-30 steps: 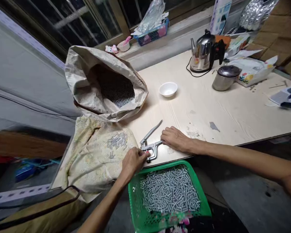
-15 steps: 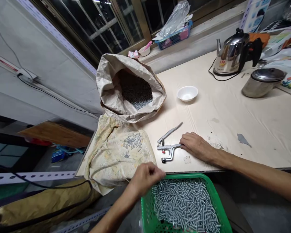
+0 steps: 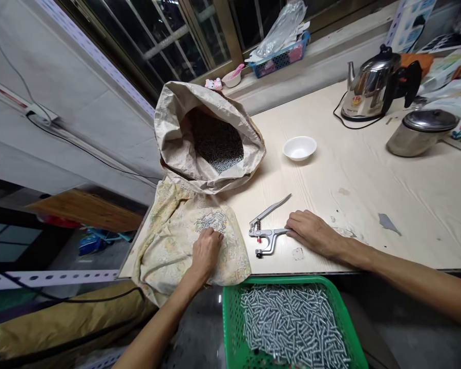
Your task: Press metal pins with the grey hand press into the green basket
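My left hand [image 3: 206, 252] lies on a pale flowered cloth [image 3: 169, 251], fingertips at a small heap of silver metal pins [image 3: 211, 220]; the fingers are curled and what they pinch is hidden. My right hand [image 3: 311, 231] rests palm down on the table, fingers closed on the lower handle of silver snap pliers [image 3: 265, 230]. The pliers lie on the table with their upper handle raised. A green plastic basket [image 3: 230, 312] full of silver pins sits below the table's front edge.
An open paper sack [image 3: 172, 128] of dark pins stands behind the cloth. A white bowl [image 3: 299, 147], a steel kettle [image 3: 369, 84] with its cord, and a lidded steel pot [image 3: 420, 133] stand further back on the wooden table [image 3: 369, 205].
My left hand left the pliers' jaw, passed over the basket, and now rests on the cloth at the pin heap. My right hand stayed on the pliers' handle. The view shifted left.
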{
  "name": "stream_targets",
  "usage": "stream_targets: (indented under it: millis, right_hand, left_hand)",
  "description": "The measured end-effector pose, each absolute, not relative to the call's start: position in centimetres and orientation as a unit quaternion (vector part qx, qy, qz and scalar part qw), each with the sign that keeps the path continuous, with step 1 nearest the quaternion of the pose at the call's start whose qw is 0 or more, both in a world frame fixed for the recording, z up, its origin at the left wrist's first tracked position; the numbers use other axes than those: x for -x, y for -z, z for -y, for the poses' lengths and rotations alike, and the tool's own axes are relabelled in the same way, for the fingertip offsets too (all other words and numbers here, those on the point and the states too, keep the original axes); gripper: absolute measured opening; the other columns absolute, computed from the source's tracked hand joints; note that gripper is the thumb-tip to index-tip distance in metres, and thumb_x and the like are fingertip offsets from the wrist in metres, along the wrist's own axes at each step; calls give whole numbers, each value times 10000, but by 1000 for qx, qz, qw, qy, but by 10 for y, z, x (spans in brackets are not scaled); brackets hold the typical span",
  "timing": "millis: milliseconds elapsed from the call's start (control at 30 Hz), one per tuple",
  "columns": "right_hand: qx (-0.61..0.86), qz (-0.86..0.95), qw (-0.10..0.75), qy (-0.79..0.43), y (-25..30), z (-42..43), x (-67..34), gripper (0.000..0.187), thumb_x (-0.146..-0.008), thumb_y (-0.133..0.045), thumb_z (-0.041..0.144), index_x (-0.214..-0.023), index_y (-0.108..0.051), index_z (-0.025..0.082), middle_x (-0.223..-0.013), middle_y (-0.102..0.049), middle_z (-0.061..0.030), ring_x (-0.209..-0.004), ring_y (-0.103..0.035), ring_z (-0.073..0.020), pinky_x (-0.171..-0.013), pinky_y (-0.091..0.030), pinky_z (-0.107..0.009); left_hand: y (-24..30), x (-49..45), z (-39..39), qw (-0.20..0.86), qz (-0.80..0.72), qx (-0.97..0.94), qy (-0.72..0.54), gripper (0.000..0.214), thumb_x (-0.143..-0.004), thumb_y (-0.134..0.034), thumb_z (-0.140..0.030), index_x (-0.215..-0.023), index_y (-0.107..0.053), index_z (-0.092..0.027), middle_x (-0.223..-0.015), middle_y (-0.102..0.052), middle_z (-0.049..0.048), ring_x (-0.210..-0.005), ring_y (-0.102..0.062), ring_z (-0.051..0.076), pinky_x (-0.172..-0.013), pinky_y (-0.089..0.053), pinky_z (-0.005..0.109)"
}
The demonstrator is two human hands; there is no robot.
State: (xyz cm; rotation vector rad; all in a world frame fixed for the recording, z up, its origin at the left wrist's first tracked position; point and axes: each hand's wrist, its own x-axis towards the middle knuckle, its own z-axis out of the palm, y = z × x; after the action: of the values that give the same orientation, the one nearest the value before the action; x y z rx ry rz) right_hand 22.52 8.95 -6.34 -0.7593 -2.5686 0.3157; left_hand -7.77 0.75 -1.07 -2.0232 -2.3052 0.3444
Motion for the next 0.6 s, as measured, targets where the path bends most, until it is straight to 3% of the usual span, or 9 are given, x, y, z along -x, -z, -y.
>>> stream_targets:
  millis: [167, 367, 467, 600]
  right_hand:
    - [250, 936, 238, -65, 63, -90, -226, 182, -960, -469, 190, -789, -533, 175, -799, -569, -22, -740, -449, -158, -703, -288, -307]
    - [230, 931, 275, 69, 54, -83, -225, 293, -986, -379, 129, -733, -514, 189, -685, -536, 0, -673, -369, -150, -693, -237, -328]
    - [232, 940, 242, 61, 49, -79, -225, 317, -994, -324, 108, -775, -529, 210, -687, -539, 4, -683, -372, -155, -713, -235, -337]
    - [236, 949, 207, 8, 45, -77, -227, 355, -997, -279, 110, -795, -544, 231, -713, -552, -2, -695, -384, -163, -713, -232, -347]
  left_hand:
    - [-2, 74, -3, -20, 765, 642, 48, 224, -860, -498, -245, -788, -692, -158, -834, -683, 98, -865, -636, 241, -771, -476, 329]
    - [-4, 32, 12, -318, 769, 482, 273, 367, -715, -630, -502, -811, -692, -152, -630, -656, 17, -553, -583, 160, -564, -468, 270]
    - [5, 10, 18, -352, 753, 455, 319, 375, -708, -645, -499, -813, -701, -143, -652, -666, 25, -603, -597, 160, -601, -475, 261]
    - [14, -3, 24, -300, 750, 491, 327, 312, -740, -645, -461, -774, -729, -162, -799, -704, 60, -768, -637, 190, -735, -491, 280]
